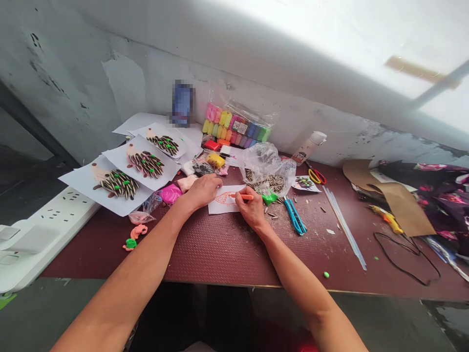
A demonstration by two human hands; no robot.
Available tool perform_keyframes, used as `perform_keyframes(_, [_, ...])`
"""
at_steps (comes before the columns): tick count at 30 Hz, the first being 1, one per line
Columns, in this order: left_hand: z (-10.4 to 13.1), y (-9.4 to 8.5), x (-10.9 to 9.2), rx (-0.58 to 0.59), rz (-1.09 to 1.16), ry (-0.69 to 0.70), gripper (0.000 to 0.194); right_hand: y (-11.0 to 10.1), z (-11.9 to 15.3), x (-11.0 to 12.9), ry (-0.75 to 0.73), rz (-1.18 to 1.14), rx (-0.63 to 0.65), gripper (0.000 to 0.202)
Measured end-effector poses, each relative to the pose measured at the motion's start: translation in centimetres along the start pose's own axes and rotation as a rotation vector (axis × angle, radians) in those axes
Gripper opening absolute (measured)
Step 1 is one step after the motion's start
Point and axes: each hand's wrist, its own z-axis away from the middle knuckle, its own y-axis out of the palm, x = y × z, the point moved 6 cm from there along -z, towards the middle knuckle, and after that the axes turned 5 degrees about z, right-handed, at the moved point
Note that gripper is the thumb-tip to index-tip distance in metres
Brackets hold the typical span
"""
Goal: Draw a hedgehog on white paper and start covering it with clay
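Note:
My right hand (252, 208) is closed around an orange marker (246, 196), its tip on a small white sheet of paper (220, 209). An orange line drawing (223, 197) with a patterned rounded body shows on that sheet. My left hand (205, 188) rests at the sheet's upper left edge, fingers stretched toward the right and pressing near the corner. Just left of it are lumps of pale pink clay (187, 183) and magenta clay (170, 194). Beyond my right hand lies a clear plastic bag (267, 161) of sunflower seeds (273, 183), with a bright green clay lump (270, 198) beside it.
Finished hedgehog pictures (119, 185) of clay and seeds lie on paper at left, near a white power strip (47, 230). Packed coloured clay (236, 128) leans on the wall. Rightward are a blue utility knife (295, 216), scissors (315, 175), glue sticks (344, 227) and a glue gun (390, 220).

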Motion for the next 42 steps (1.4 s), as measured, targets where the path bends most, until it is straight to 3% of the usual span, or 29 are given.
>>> perform_keyframes(42, [0.01,-0.11,-0.33,0.032,-0.033,-0.025,0.029,0.01,0.12,0.18,-0.026,0.005,-0.018,0.022])
